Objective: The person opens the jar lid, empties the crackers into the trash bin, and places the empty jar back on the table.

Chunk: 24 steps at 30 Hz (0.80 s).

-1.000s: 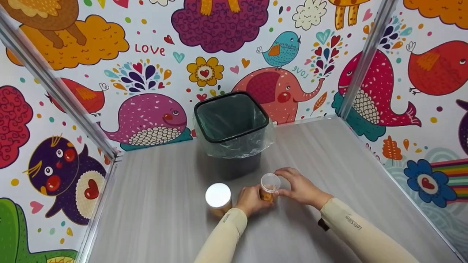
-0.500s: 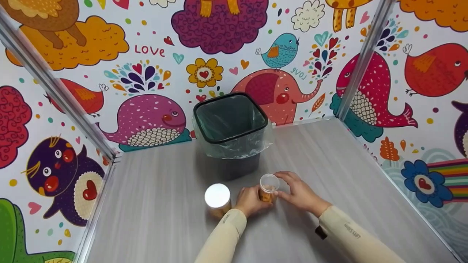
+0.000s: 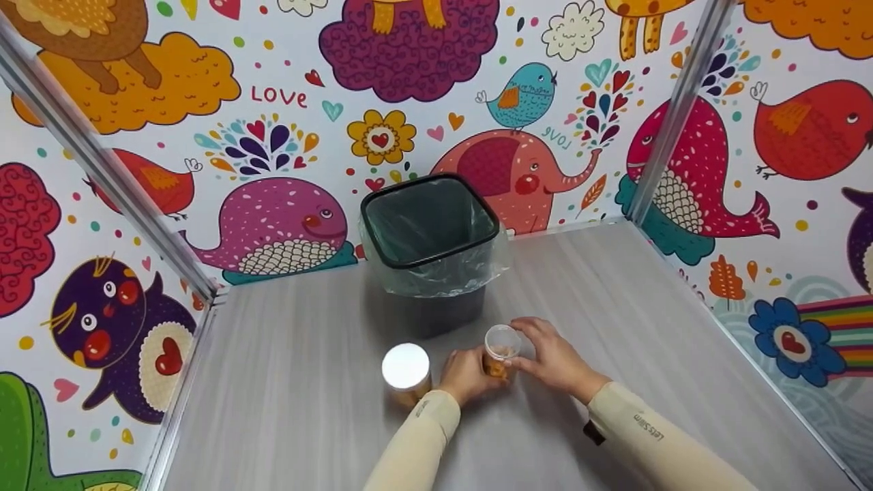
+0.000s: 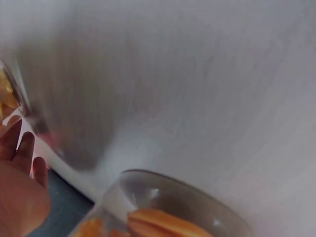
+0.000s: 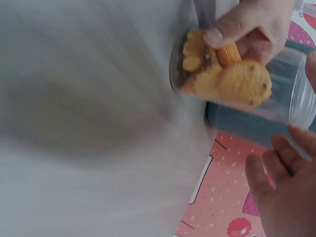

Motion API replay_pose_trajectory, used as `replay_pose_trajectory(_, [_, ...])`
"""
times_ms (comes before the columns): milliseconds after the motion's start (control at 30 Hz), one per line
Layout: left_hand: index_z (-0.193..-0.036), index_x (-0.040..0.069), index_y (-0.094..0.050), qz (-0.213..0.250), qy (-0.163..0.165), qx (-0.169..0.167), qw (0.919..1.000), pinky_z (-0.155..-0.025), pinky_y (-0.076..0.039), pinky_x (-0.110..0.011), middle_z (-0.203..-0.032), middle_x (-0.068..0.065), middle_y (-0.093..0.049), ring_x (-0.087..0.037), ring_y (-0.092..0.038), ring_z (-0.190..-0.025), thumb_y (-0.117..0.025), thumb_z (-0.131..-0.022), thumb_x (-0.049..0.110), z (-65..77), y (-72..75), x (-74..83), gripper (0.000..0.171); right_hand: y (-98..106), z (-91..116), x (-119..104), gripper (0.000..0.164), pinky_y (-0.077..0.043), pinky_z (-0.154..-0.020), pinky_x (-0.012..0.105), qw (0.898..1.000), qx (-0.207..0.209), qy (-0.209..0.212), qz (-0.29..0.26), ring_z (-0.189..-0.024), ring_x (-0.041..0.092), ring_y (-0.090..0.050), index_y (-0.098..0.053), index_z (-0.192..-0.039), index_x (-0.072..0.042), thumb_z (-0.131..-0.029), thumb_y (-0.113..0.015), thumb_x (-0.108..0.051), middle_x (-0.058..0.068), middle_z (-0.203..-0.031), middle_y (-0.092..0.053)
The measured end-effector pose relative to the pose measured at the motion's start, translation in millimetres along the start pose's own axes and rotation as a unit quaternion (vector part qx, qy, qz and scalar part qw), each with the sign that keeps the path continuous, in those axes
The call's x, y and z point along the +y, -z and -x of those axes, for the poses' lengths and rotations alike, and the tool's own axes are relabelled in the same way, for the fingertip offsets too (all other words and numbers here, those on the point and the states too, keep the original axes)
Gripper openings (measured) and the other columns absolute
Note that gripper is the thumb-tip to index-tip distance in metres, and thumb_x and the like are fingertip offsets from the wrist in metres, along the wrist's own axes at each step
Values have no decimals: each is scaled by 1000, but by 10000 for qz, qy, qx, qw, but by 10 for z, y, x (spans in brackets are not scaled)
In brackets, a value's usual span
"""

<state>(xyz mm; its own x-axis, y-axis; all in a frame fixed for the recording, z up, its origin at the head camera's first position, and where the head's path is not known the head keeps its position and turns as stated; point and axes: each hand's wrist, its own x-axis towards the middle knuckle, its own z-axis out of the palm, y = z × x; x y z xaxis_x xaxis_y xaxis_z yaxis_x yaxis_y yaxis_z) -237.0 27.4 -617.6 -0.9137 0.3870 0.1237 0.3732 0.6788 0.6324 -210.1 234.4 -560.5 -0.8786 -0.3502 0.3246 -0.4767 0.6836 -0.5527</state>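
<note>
My left hand (image 3: 467,376) grips the lower part of a clear plastic jar (image 3: 505,336) standing on the table. Its thumb presses the side, over the orange biscuits (image 5: 247,81) inside. My right hand (image 3: 554,360) holds the top of this jar, thumb on the near side of the rim and a finger on the far side. The other right fingers (image 5: 259,180) are spread off the jar in the right wrist view. Left of my left wrist stands a second clear jar with a white lid (image 3: 406,366); orange pieces show inside.
A dark bin (image 3: 436,310) with a clear bag folded over its black rim stands just behind the jars. The grey table (image 3: 293,382) meets patterned walls (image 3: 286,150) at the back and both sides, with metal strips along the corners.
My right thumb and hand have shifted slightly left, closer around the jar's rim. My left hand and both jars have stayed in place.
</note>
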Motion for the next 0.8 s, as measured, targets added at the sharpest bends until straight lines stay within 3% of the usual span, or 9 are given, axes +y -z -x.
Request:
replay_pose_trajectory(233, [-105, 14, -72, 68, 49, -1, 10000, -80, -51, -34, -85, 10, -70, -12, -63, -80, -92, -65, 38, -12, 10, 5, 51, 138, -112, 100, 67, -39, -103, 55, 9953, -812, 291, -448, -128, 36, -47, -52, -142, -4, -86, -77, -34, 17, -137, -51])
replay_pose_trajectory(367, [-105, 15, -72, 58, 48, -16, 10000, -80, -51, -34, -85, 10, -70, -12, -63, -81, -92, -65, 38, -8, -1, -4, 51, 157, -112, 108, 66, -38, -103, 56, 9935, -969, 299, -521, -128, 36, -46, -51, -143, -5, -87, -77, -31, 17, -138, -50])
replay_pose_trajectory(800, [-106, 15, -71, -86, -2, 29, 10000, -80, -51, -36, -87, 7, -71, -15, -64, -82, -92, -65, 37, 1, 10, 15, 52, -4, 8, -40, 69, -43, -99, 52, 9995, 174, -188, -193, -123, 32, -52, -57, -129, -4, -79, -83, -44, 11, -131, -56])
